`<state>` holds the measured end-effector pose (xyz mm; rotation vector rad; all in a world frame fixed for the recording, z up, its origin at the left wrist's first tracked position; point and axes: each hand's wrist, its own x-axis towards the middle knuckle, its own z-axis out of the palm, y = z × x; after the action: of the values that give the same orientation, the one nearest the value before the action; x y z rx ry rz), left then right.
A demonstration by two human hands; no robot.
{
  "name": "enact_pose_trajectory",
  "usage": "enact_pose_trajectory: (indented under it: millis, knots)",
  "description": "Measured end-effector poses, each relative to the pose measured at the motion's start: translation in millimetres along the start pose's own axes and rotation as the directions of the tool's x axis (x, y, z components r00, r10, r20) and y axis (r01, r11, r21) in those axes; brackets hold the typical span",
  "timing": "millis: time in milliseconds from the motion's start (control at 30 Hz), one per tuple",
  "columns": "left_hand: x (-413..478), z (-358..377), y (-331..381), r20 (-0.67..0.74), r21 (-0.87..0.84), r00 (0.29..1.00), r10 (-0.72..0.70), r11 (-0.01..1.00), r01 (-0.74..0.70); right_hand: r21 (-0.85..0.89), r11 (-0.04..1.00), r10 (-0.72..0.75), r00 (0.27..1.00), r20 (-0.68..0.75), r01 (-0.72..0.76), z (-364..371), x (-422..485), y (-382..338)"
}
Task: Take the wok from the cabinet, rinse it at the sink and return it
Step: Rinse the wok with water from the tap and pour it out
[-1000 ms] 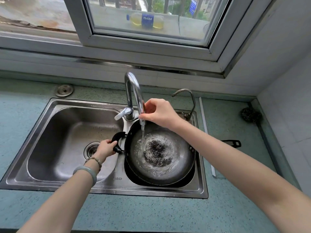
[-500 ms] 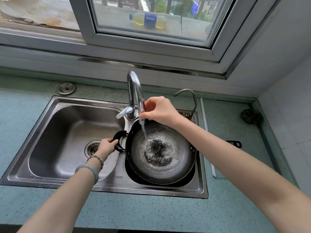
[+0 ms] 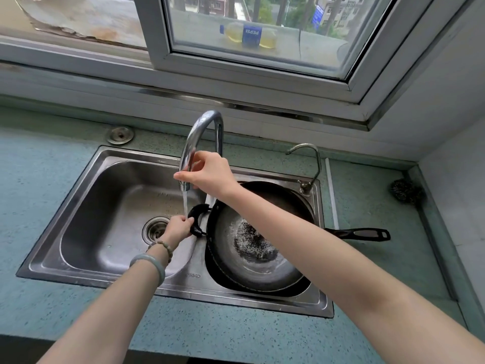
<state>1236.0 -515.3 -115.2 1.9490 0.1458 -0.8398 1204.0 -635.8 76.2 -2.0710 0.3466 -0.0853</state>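
A dark wok (image 3: 258, 248) with a worn, wet bottom rests in the right bowl of the steel double sink (image 3: 86, 179). Its long black handle (image 3: 362, 233) sticks out over the counter to the right. My left hand (image 3: 179, 227) grips the wok's small black loop handle at its left rim. My right hand (image 3: 207, 173) holds the spout of the chrome faucet (image 3: 204, 135) near its tip. The spout now points over the left bowl, and water runs down beside the loop handle and my left hand.
A small second tap (image 3: 307, 164) stands at the sink's back right. A dark scrubber (image 3: 405, 191) lies on the green counter (image 3: 236, 334) by the right wall. A round metal cap (image 3: 120, 135) sits behind the left bowl. A bottle (image 3: 249, 35) lies outside the window.
My right hand has swung the faucet spout left, from over the wok to over the left bowl. The stream now falls beside the loop handle. My left hand kept its grip.
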Motion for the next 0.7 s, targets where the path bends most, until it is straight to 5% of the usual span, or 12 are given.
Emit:
enact_pose_trajectory:
  millis: [433,700]
  knots:
    - [-12.5,-3.1,2.7,0.081,-0.077,0.997,-0.02,0.997,0.027,-0.01,1.0,-0.005,0.999,0.053,0.006,-7.2,-1.7,1.4]
    - [-6.4,-0.6,4.4,0.065,-0.016,0.997,-0.048,0.999,0.049,-0.135,0.988,0.093,0.986,0.136,-0.075,-74.0,-18.6,26.2]
